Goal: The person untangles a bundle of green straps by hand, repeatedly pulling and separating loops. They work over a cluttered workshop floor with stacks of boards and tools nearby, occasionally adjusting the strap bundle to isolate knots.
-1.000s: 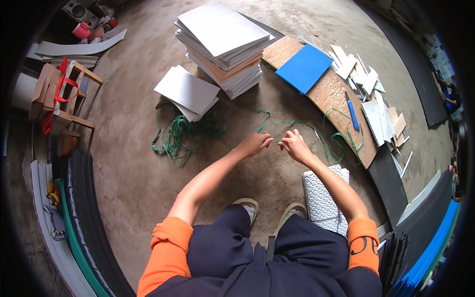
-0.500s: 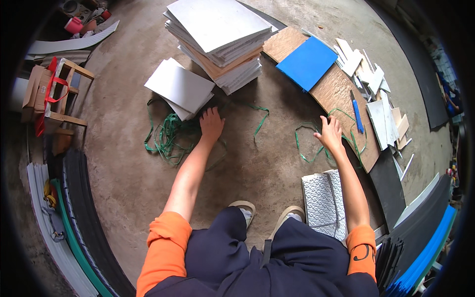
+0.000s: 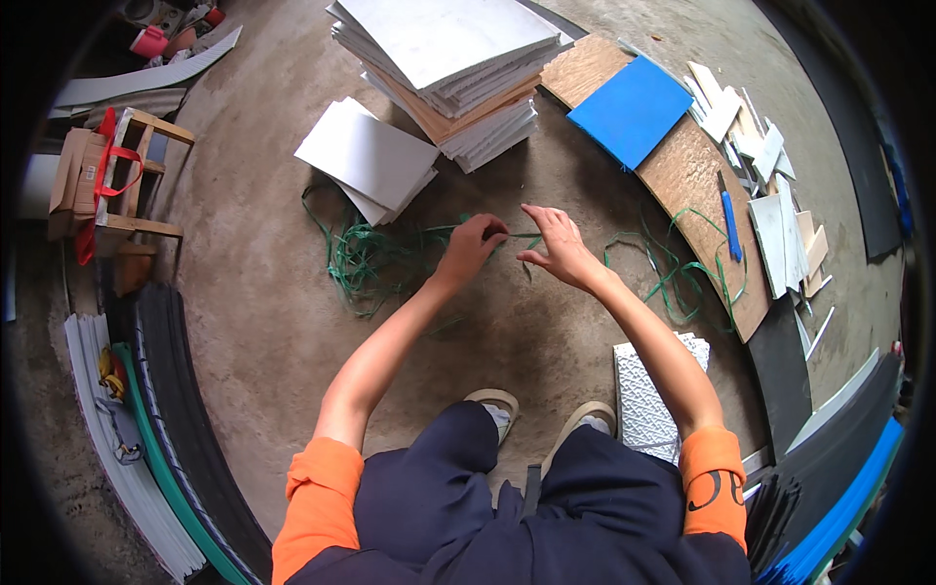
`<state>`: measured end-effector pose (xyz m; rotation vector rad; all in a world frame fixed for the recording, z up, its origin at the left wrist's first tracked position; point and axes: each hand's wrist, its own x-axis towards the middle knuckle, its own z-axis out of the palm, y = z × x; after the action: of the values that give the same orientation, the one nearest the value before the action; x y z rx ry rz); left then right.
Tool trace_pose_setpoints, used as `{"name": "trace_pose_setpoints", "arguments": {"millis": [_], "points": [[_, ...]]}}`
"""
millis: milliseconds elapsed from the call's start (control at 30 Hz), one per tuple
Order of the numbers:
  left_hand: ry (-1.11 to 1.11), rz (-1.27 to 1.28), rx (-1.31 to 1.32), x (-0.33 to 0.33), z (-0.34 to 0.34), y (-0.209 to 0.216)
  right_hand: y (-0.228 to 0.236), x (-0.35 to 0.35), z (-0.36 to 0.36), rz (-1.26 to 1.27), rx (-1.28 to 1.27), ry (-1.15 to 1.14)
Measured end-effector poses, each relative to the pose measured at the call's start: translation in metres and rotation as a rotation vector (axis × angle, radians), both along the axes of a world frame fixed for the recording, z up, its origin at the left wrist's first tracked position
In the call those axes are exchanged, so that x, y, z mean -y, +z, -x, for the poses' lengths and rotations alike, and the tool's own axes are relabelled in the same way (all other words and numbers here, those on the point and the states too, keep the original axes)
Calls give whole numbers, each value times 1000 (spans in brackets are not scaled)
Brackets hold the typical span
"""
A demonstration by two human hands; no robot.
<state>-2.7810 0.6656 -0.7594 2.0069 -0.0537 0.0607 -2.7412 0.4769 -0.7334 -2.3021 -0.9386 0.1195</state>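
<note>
While we are standing over the concrete floor [image 3: 263,322], we are holding a thin green plastic strap [image 3: 520,236] between both hands, just above the ground and out in front of our shoes [image 3: 492,405]. Our left hand [image 3: 475,244] is pinching one end of it with fingers curled tight, and our right hand [image 3: 556,244] is gripping the same strap between thumb and forefinger, the other fingers spreading loosely. The two hands are sitting close together, nearly touching. A tangle of green strapping [image 3: 366,258] is lying on the floor to the left of the hands, and another loose loop of strapping [image 3: 682,273] is trailing to the right, over the edge of a curved plywood board [image 3: 697,175]. A blue square panel [image 3: 632,105] is resting on that board. Beyond the hands, a tall stack of white and brown panels [image 3: 453,68] is sitting next to a smaller pile of white sheets [image 3: 369,161]. A textured white panel [image 3: 648,395] is lying just beside our right foot
</note>
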Motion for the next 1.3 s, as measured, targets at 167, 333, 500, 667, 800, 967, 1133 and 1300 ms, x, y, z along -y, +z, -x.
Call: {"name": "trace_pose_setpoints", "arguments": {"millis": [167,333,500,667,800,967,1133,1300], "points": [[-7,63,63,11,2,31,27,7,-10,21,-426,-113],[56,345,91,-17,-1,32,50,36,-26,-171,-641,-196],[-97,295,-126,-26,9,63,81,46,-25,-501,-839,-151],[-177,99,-8,-31,20,83,100,72,-34,-789,-917,-288],[-177,83,-87,-32,25,91,99,86,-33,-876,-942,-292],[-107,-157,94,-44,32,86,107,93,-35,-1052,-845,-447],[-50,-166,-58,-66,37,75,107,94,-38,-1434,-963,-493],[-56,-136,-34,-66,37,68,85,118,-50,-1367,-979,-485]]}}
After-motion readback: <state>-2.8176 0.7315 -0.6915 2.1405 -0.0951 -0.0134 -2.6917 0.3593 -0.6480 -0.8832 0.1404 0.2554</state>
